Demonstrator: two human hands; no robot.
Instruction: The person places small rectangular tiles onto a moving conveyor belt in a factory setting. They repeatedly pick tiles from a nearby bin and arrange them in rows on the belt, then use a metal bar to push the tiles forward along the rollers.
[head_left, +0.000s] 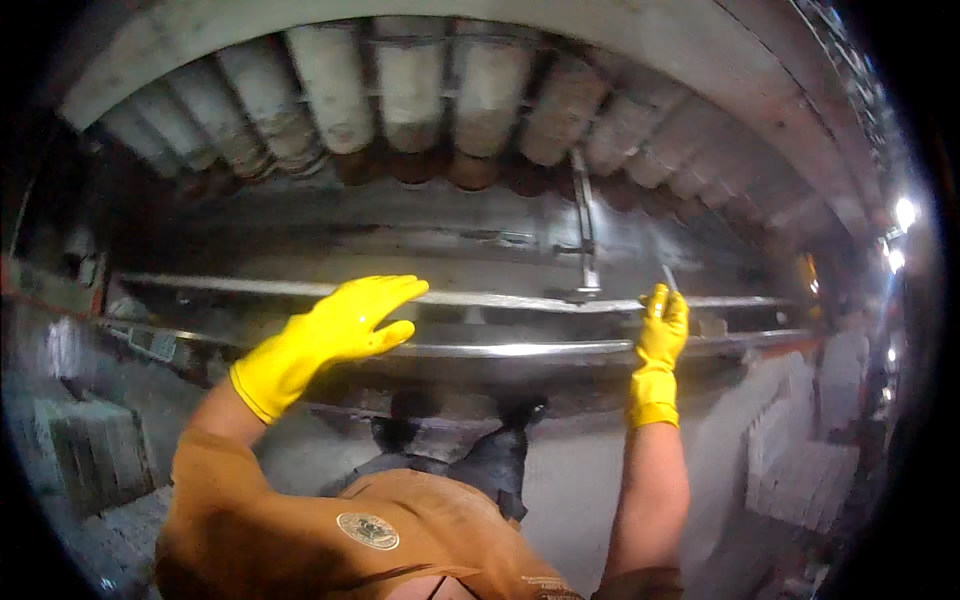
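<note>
Both my hands wear yellow rubber gloves. My left hand [350, 325] is open above the metal rails, its fingers stretched toward the right and the thumb apart from them. Nothing shows in it. Farther right, my right hand [663, 335] is closed around a thin pale stick [670, 278], whose upper end pokes out past the fingers. The rest of the stick is hidden by the glove. Just beyond the hands runs the pale far rail [500, 300], and a shiny near rail [530, 350] lies closer to me.
A row of rounded grey blocks [410, 95] hangs under a curved beam along the far side. A metal bracket [586, 225] reaches down toward the far rail. Stacked slabs stand at the left [95, 450] and right [805, 475]. Bright lights [905, 213] shine at far right.
</note>
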